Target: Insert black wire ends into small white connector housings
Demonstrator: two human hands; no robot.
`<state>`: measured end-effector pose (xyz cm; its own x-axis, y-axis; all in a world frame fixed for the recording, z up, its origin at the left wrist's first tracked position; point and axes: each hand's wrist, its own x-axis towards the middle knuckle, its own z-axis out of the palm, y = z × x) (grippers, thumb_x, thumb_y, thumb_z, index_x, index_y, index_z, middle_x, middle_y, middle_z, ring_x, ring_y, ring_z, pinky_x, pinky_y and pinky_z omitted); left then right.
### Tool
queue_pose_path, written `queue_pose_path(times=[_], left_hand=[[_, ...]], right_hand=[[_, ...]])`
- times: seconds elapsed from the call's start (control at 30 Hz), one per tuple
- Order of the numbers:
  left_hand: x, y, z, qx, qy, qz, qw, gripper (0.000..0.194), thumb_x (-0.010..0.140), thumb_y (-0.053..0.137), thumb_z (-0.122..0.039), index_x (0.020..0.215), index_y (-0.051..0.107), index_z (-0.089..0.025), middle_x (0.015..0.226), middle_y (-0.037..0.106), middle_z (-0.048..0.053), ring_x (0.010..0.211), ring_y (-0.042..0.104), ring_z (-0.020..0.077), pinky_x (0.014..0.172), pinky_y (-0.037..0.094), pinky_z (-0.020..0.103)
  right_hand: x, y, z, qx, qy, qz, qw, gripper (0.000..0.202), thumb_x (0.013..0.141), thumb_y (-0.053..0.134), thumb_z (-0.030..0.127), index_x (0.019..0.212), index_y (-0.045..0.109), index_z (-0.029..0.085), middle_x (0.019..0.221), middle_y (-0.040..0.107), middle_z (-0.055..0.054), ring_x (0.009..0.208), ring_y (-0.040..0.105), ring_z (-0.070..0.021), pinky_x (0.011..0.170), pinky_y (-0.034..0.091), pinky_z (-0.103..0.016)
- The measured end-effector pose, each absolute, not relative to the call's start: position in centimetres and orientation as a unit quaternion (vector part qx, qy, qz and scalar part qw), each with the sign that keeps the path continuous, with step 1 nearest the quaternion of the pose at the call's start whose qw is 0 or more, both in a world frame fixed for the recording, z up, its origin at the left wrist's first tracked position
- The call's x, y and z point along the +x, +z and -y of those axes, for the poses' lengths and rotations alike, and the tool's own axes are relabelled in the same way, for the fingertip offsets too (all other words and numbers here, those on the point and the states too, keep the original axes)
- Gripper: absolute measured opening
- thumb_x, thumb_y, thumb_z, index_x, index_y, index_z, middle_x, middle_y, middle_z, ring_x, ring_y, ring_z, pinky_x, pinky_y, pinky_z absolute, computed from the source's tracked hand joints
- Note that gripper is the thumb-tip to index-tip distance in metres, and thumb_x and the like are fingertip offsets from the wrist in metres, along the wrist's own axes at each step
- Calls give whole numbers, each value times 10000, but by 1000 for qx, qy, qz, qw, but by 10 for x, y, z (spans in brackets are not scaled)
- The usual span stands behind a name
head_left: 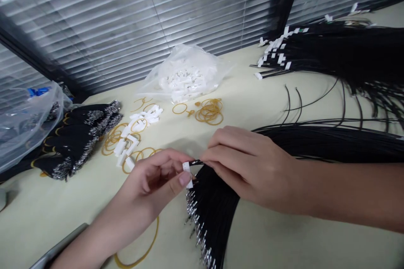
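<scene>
Between the thumb and fingers of my left hand (154,185) is a small white plastic connector housing (187,175), held upright. My right hand (252,164) pinches a thin black wire (197,162) close to its end, which meets the upper part of the housing. Whether the wire's tip sits inside the housing I cannot tell. Under both hands a thick bundle of black wires (217,201) fans out, its silvery crimped ends (197,227) pointing left and down. The bundle curves away to the right behind my right forearm.
Loose white housings (126,145) and yellow rubber bands (210,111) lie beyond my hands. A clear bag of white housings (186,77) stands by the window blinds (126,21). Finished-looking wires with white ends (331,50) are piled right; banded black bundles (75,134) lie left.
</scene>
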<state>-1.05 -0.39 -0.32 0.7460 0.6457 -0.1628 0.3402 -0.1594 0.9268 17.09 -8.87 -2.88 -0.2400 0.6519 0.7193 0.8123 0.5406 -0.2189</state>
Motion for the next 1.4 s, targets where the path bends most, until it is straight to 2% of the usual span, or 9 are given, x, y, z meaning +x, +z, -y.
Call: queue_pose_path(times=[0.3, 0.5, 0.73, 0.93, 1.03, 1.13, 1.2, 1.33, 1.4], left_hand=[[-10, -4, 4, 752, 105, -326, 563, 174, 793, 571, -348, 918, 568, -227, 690, 528, -12, 634, 447, 136, 540, 339, 241], [-10, -4, 6, 750, 99, -335, 561, 187, 788, 570, -336, 919, 561, -202, 701, 530, 0, 651, 448, 143, 555, 342, 248], [-9, -3, 7, 771, 88, -334, 535, 162, 792, 564, -352, 836, 578, -197, 588, 419, -41, 540, 337, 117, 460, 258, 233], [-8, -2, 7, 793, 95, -303, 519, 131, 811, 546, -317, 778, 588, -198, 522, 331, -70, 475, 273, 98, 411, 204, 218], [-5, -1, 6, 788, 105, -302, 526, 104, 816, 537, -274, 792, 586, -186, 548, 380, -63, 495, 314, 94, 428, 239, 204], [-3, 0, 5, 763, 135, -304, 554, 73, 788, 576, -246, 827, 581, -185, 603, 480, -46, 547, 399, 97, 469, 302, 193], [-4, 0, 4, 745, 155, -311, 569, 99, 764, 612, -232, 847, 584, -188, 607, 511, -45, 563, 439, 99, 483, 332, 185], [-7, -5, 2, 724, 171, -329, 582, 153, 788, 606, -240, 936, 591, -203, 686, 591, -22, 641, 510, 105, 554, 394, 177], [-8, -7, 1, 720, 176, -329, 586, 172, 794, 607, -244, 961, 592, -206, 720, 616, -12, 690, 535, 111, 599, 414, 180]], right_hand=[[172, -28, 89, -462, -119, 811, 339, 229, 835, 406, 31, 752, 612, 86, 723, 514, -68, 687, 446, -139, 639, 421, -272], [172, -26, 91, -440, -140, 828, 317, 246, 821, 404, -2, 772, 634, 69, 689, 493, -57, 653, 399, -133, 606, 391, -254], [170, -27, 91, -435, -123, 840, 300, 242, 849, 386, 13, 766, 604, 80, 725, 488, -52, 687, 427, -126, 631, 393, -239], [170, -29, 88, -416, -104, 845, 321, 247, 854, 353, -1, 857, 587, 78, 735, 501, -47, 676, 420, -120, 619, 393, -225], [168, -27, 87, -424, -110, 823, 361, 248, 873, 351, 33, 967, 575, 85, 763, 524, -53, 699, 438, -123, 643, 406, -234], [169, -19, 87, -418, -146, 813, 379, 233, 890, 383, 85, 861, 614, 101, 753, 545, -50, 681, 447, -120, 644, 395, -250], [171, -15, 88, -385, -141, 846, 341, 261, 895, 394, 103, 772, 624, 108, 738, 553, -39, 652, 434, -114, 620, 375, -255], [178, -12, 89, -369, -92, 903, 201, 238, 904, 397, 145, 803, 612, 133, 829, 534, -37, 670, 398, -124, 633, 353, -272], [179, -12, 90, -385, -75, 904, 171, 184, 882, 424, 121, 805, 590, 137, 869, 517, -43, 702, 393, -132, 662, 351, -277]])
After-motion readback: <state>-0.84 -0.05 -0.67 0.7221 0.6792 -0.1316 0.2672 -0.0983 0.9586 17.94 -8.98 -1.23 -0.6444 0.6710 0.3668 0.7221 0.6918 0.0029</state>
